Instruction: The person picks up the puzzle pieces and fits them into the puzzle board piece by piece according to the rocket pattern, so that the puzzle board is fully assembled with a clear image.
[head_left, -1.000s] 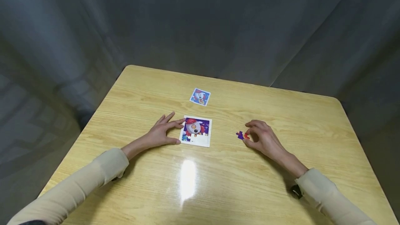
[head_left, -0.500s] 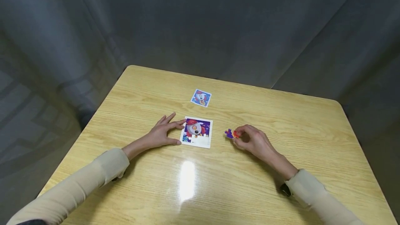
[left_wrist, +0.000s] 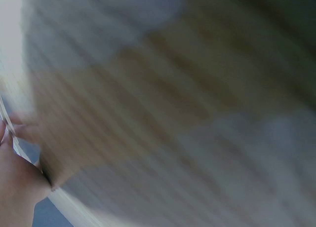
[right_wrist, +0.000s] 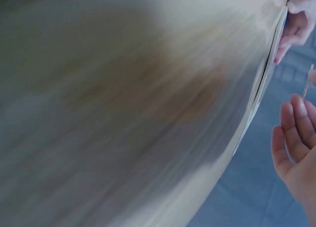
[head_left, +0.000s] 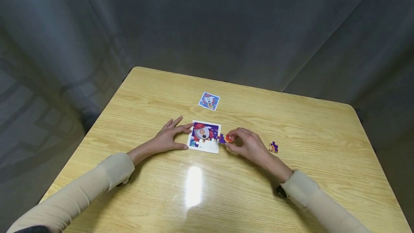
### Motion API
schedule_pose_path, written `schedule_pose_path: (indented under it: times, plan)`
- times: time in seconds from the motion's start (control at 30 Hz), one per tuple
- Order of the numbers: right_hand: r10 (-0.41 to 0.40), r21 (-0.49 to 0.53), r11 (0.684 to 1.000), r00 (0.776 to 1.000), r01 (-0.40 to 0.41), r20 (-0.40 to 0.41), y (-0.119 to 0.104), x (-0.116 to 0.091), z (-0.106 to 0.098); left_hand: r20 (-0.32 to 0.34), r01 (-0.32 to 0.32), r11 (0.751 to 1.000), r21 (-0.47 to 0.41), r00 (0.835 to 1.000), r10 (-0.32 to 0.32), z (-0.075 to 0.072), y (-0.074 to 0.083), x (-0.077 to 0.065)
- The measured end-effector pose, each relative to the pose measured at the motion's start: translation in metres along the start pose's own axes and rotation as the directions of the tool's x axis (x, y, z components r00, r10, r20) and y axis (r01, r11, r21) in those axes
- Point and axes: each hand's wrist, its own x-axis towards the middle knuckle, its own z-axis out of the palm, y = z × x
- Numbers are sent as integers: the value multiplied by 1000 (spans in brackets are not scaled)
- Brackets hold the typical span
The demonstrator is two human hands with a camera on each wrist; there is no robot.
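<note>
A square jigsaw puzzle board [head_left: 203, 149] with a white border lies on the table, its upper part filled with a picture of a round grey-white character on purple. A bare patch shows at its lower right. Against the board's left edge rests my left hand [head_left: 166, 138], thumb and fingers spread. My right hand [head_left: 247, 141] pinches a purple and orange-red puzzle piece [head_left: 222, 139] between thumb and fingers at the board's right edge. In the right wrist view the fingers of the right hand [right_wrist: 298, 138] hold a thin edge-on piece [right_wrist: 307, 84].
Another puzzle piece [head_left: 273, 147], purple and orange, lies right of the right hand. Behind the board lies a small picture card [head_left: 209, 101] with the same character. The wooden table [head_left: 155, 197] ends at dark curtains [head_left: 207, 28].
My right hand has moved left, carrying its puzzle piece from the table at right to the board's right edge. Another piece is now uncovered behind it. The left hand stays by the board.
</note>
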Motion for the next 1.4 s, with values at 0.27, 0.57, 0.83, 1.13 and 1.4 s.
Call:
schedule_pose_path:
  times: [0.27, 0.57, 0.83, 1.13, 1.4]
  plan:
    - [-53, -8, 999, 996, 54, 69, -14, 17, 20, 1, -4, 1000, 15, 1000, 4, 2, -3, 1]
    - [23, -55, 998, 982, -13, 189, -25, 32, 35, -1, -5, 1000, 9, 1000, 5, 2, -6, 2]
    - [111, -107, 991, 959, -85, 263, -28, 37, 43, -1, -7, 1000, 6, 1000, 7, 1, -3, 1]
    - [148, -120, 986, 951, -119, 272, -30, 40, 46, 1, -11, 1000, 8, 1000, 11, 1, -2, 1]
    - [163, -153, 980, 945, -123, 285, -33, 42, 48, 4, -3, 1000, 10, 1000, 3, 1, -2, 1]
